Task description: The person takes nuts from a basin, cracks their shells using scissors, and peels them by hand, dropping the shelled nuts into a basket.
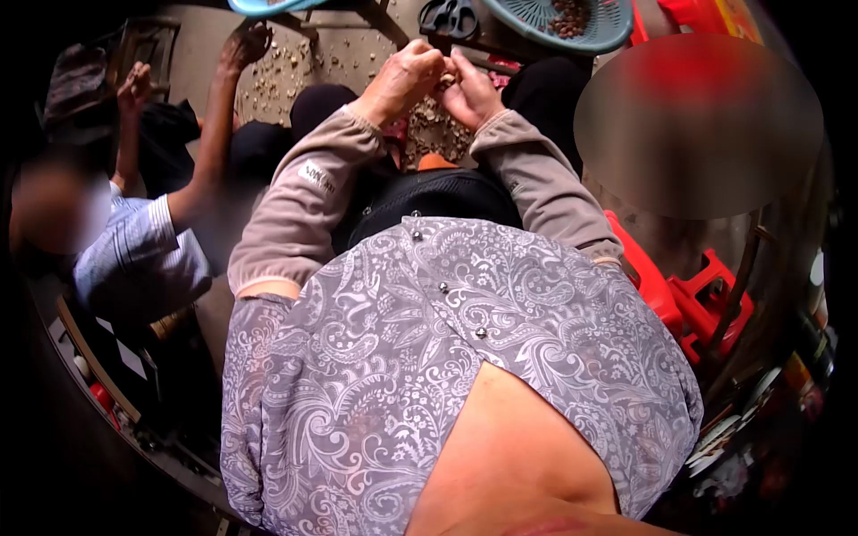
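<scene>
My left hand (411,82) and my right hand (474,93) meet in front of my lap, fingers bent and pressed together. Between them, at the fingers of the right, shows a small pale nut-like piece (447,80); its exact kind is too small to tell. The left hand's fingertips are partly hidden behind its knuckles, touching the right hand's. Below the hands, many small tan shell-like bits (433,125) lie on the floor. Beyond them stands a blue plastic basket (509,24) with reddish-brown kernels (572,18) inside.
A co-worker in a striped shirt (147,250) sits at the left, both hands raised. More tan bits (286,76) are scattered on the floor there. Another light-blue container (268,5) is at the top edge. Red plastic stools (710,299) stand at the right. Dark sandals (450,16) lie ahead.
</scene>
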`<state>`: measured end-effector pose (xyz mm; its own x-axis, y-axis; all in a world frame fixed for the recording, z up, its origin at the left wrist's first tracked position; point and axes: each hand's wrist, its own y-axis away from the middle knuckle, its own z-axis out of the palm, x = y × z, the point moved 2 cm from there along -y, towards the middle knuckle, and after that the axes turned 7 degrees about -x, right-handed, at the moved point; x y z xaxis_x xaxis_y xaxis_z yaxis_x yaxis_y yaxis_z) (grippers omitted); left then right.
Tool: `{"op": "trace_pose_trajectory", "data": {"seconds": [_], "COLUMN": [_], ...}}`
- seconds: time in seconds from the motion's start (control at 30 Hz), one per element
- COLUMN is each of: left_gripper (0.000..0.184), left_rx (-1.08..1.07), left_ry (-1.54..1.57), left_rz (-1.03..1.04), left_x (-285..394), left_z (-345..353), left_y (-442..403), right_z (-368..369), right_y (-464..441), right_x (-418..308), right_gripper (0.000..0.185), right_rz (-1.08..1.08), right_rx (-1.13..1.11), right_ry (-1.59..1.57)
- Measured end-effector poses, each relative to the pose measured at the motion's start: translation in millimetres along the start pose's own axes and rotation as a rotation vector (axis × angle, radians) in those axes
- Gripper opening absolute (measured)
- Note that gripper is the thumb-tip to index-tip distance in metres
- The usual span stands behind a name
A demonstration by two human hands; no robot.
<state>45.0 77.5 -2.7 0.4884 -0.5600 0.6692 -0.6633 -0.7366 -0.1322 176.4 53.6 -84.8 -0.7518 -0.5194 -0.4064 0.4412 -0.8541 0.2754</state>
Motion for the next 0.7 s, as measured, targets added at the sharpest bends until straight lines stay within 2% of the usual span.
{"op": "trace_pose_trajectory", "data": {"seconds": [0.07, 0.1, 0.17, 0.2, 0.23, 0.3, 0.37, 0.4, 0.53, 0.63, 0.67, 0.7], "left_gripper": [0.009, 0.011, 0.015, 0.02, 0.017, 0.029, 0.015, 0.013, 0.012, 0.013, 0.014, 0.014], "left_rx": [0.017, 0.064, 0.136, 0.125, 0.093, 0.035, 0.041, 0.032, -0.12, -0.235, -0.163, -0.038], "left_ry": [-0.084, -0.023, 0.136, 0.096, 0.169, 0.288, 0.553, 0.483, 0.57, 0.915, 0.89, 0.887], "left_rz": [-0.043, -0.084, -0.196, -0.223, -0.227, -0.245, -0.395, -0.384, -0.259, -0.471, -0.434, -0.28], "left_x": [-5, -7, -16, -16, -2, -8, 0, 2, -9, -3, -12, -17], "left_z": [6, 7, 8, 2, -11, -13, -14, -16, -10, -20, -10, -3], "left_y": [-2, -3, -5, -7, -11, -11, -17, -19, -23, -34, -35, -38], "right_z": [-10, -2, 4, 10, 18, 26, 26, 27, 31, 36, 35, 34], "right_y": [-2, 4, 12, 14, 16, 19, 23, 25, 35, 47, 52, 58], "right_x": [4, 0, -8, -12, -16, -22, -22, -22, -28, -31, -33, -36], "right_gripper": [0.042, 0.038, 0.034, 0.03, 0.027, 0.023, 0.02, 0.018, 0.011, 0.008, 0.008, 0.008], "right_rz": [0.031, 0.038, 0.018, -0.023, -0.065, -0.1, -0.093, -0.086, -0.093, -0.213, -0.268, -0.323], "right_rx": [0.026, 0.082, 0.157, 0.172, 0.17, 0.147, 0.24, 0.258, 0.357, 0.508, 0.545, 0.582], "right_ry": [0.046, -0.013, 0.082, 0.11, 0.158, 0.329, 0.384, 0.389, 0.371, 0.371, 0.366, 0.36]}}
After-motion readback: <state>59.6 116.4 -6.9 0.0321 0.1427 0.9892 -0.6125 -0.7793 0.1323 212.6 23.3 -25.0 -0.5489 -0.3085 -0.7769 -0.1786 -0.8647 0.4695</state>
